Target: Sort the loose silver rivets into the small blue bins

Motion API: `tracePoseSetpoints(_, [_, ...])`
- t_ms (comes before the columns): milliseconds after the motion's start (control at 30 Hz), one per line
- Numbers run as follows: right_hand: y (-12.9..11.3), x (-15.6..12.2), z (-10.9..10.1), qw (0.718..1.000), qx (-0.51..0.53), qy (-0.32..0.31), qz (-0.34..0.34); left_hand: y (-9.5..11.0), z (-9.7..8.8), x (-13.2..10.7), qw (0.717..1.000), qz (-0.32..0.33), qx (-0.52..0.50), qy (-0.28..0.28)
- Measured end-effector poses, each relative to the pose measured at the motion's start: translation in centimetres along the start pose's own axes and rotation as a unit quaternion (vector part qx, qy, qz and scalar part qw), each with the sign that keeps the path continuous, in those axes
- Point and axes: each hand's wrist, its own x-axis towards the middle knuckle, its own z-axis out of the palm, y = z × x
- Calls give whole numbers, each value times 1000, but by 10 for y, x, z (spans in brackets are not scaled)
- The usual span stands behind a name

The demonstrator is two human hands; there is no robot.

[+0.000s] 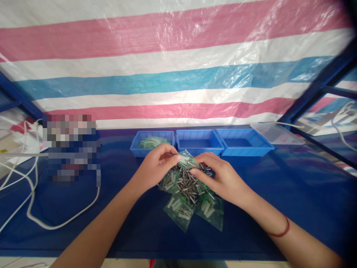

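Note:
A small clear-green plastic bag (186, 158) with white and metal pieces showing is held up between my two hands. My left hand (156, 165) pinches its left edge between thumb and fingers. On the other side, my right hand (219, 175) has thumb and fingers closed at the bag's right edge. Beneath them lies a pile of thin metal pins (188, 186), partly hidden by the hands. More filled bags surround the pile: one bag (180, 211) in front, another bag (210, 211) to its right, and a third bag (169, 181) at the left.
Three blue bins stand in a row behind the pile. The left bin (136, 150) holds several green bags; the middle bin (199, 150) and right bin (248, 150) show bare floors. White cables (52, 226) loop across the blue table (134, 238) at left. A clear plastic sheet (279, 134) lies back right.

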Motion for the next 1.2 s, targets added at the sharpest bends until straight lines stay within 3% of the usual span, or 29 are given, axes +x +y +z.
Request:
tracePoseSetpoints(133, [1,0,0,997,57,7,52,-4,14,-1,993,-52,-102,31])
tracePoseSetpoints(333, [5,2,-1,994,85,-10,70,-7,11,-1,990,-70,-118,30])
tracePoseSetpoints(567, [7,2,1,972,177,71,135,-4,18,-5,993,-55,-103,23])
tracePoseSetpoints(800, [-3,0,0,961,228,96,124,0,13,-4,997,-43,-53,37])
tracePoseSetpoints(1000, [-4,1,-1,952,239,137,133,-2,12,-3,985,-97,-140,-20])
tracePoseSetpoints(1200, [4,-1,5,954,262,118,92,-3,16,-3,987,-91,-130,2])
